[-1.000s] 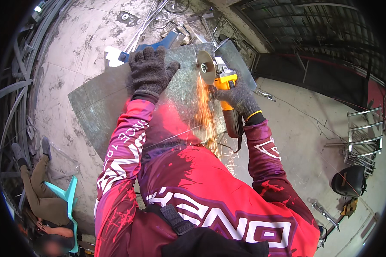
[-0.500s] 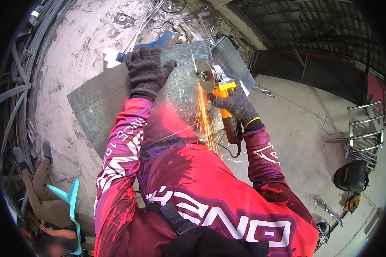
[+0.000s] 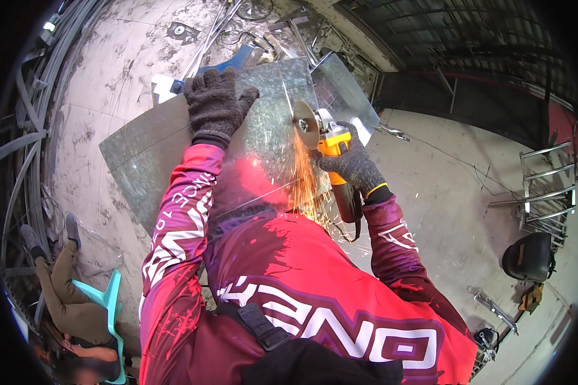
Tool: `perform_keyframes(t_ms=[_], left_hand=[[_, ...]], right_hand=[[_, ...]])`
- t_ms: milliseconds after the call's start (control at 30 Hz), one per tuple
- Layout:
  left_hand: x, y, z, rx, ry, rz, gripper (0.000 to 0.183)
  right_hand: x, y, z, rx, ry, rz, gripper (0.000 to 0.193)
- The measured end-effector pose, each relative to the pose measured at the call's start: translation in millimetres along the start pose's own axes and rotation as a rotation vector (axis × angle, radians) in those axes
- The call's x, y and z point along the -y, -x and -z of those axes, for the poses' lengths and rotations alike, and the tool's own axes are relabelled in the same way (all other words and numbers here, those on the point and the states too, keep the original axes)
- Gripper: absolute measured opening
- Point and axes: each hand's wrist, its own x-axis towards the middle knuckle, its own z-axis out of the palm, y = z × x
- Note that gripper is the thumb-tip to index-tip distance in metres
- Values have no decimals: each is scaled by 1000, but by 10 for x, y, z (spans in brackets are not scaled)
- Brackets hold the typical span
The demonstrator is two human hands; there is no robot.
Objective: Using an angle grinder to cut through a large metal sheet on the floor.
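Left hand (image 3: 215, 102), gloved, stays flat and open on the metal sheet (image 3: 173, 147), palm pressing near its far edge, gripping nothing. Right hand (image 3: 352, 165) stays closed around the yellow grinder (image 3: 332, 151) at the sheet's right edge. Disc (image 3: 306, 124) touches that edge as before; sparks (image 3: 308, 189) still fall toward the body, denser near the sheet than half a second ago. Sheet lies tilted on the concrete floor (image 3: 443, 192), unmoved. A seated person (image 3: 70, 301) on a teal chair (image 3: 112, 289) is well left of the sheet. A welding mask (image 3: 526, 256) lies far right of it.
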Motion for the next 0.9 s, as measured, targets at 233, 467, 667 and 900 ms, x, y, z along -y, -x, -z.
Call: perform_keyframes(t_ms=[233,467,667,900], left_hand=[[-1,4,33,14,-12,4,70],[0,1,72,50,-15,7,71],[7,-14,28,30,-44,-6,72],[14,-29,23,84,-52,7,73]], right_hand=[[-78,60,9,35,-18,-34,89],[-165,150,43,27,90,-56,89],[-210,210,33,27,28,-80,88],[-256,348,15,24,-26,-62,88]])
